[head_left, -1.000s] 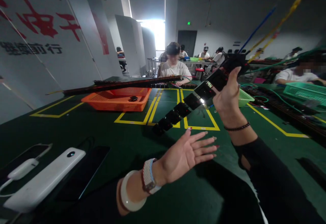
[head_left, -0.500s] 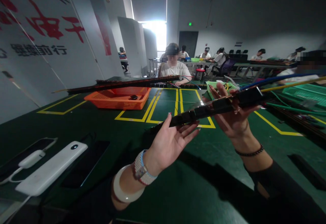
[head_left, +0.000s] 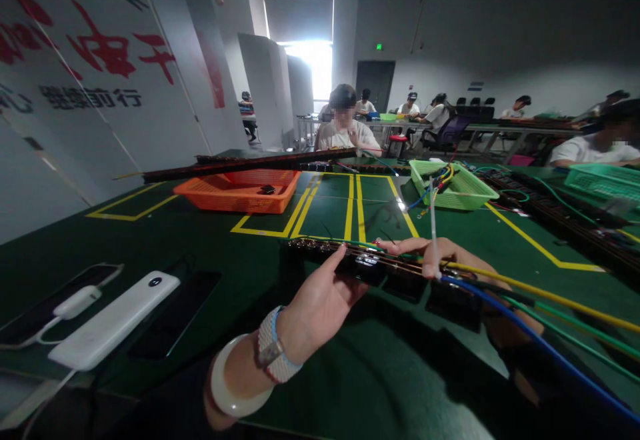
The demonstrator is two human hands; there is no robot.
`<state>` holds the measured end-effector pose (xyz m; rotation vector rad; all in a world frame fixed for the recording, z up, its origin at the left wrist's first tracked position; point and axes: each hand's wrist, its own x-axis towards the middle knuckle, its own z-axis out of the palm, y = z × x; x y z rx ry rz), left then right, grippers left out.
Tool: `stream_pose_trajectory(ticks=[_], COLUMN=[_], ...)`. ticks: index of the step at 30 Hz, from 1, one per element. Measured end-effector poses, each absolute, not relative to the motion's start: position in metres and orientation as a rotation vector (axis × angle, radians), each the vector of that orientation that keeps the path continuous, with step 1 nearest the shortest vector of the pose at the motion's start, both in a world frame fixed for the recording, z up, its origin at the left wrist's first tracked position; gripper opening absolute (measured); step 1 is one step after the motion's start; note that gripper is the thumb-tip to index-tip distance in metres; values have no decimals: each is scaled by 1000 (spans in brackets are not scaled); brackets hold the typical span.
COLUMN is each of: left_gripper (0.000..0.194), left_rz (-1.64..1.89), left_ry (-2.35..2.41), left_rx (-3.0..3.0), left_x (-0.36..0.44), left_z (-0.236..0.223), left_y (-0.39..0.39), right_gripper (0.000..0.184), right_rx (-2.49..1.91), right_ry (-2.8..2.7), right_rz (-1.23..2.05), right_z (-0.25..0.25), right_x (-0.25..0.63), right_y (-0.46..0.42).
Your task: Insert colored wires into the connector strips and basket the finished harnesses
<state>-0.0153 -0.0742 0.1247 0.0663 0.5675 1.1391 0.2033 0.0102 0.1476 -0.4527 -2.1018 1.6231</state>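
Note:
A long black strip (head_left: 405, 287) of dark blocks, with thin wires along its top, is held just above the green table. My left hand (head_left: 315, 303) is closed on its left part, thumb on top and fingers beneath. My right hand (head_left: 457, 253) grips the right part, fingers over the wires. A white cable tie (head_left: 433, 227) sticks up beside my right fingertips. From the strip's right end run a blue wire (head_left: 530, 330), a yellow wire (head_left: 555, 298) and green wires (head_left: 575, 330). Part of my right hand is hidden behind the strip.
An orange basket (head_left: 240, 203) stands at the back left, with another long strip (head_left: 250, 163) across its far side. A green basket (head_left: 465, 197) with wires is at the back right. A white power bank (head_left: 115, 320) and a dark phone (head_left: 175, 317) lie left. People sit beyond.
The strip has been lowered and turned, so its wired side now faces up. My right hand has come over the top of it. The wires now trail down to the right.

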Motion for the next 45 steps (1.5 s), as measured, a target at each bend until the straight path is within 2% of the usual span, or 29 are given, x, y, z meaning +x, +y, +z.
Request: stream_pose_trajectory(ticks=[3,5,11,18,24,27,32,36,38,40,42,45], left_gripper=[24,21,24,28,30,29,25,20,18,19,23,43], left_rz=[1152,1191,1287,1339,1412,1434,1492,1526,1533,1515,1476,1428], left_ry=[668,713,683,683,739,747,834,890,928,954,959,969], left_rx=[40,30,84,119,84,31,-22,-49,-59,-45,-28,-51], left_x=[-21,-25,-39,-58,-81,-95,-112,-119,-120,-121,-123,-125], left_z=[120,116,99,92,85,70,42,28,23,20,19,24], left_y=[-70,-67,-61,-57,-42,-30,-13,-8,-7,-8,-10,-17], right_gripper=[28,28,50,68,45,57,58,88,94,86,68,47], right_rx=[-461,-471,-470,-560,-807,-863,-1086,-1149,-1197,-1267,-1317,-1325], right_ry=[-2176,-2186,-2215,-1910,-1931,-1965,-2121,-2217,-2224,-2259,-2323,-2396], right_rz=[1635,1626,1626,1752,1780,1858,1755,1620,1531,1372,1204,1052], right_z=[158,161,154,126,131,130,104,70,56,45,39,34], right_x=[191,184,174,176,198,205,195,175,166,160,158,161], right_y=[7,5,1,14,35,39,44,38,34,31,30,34])
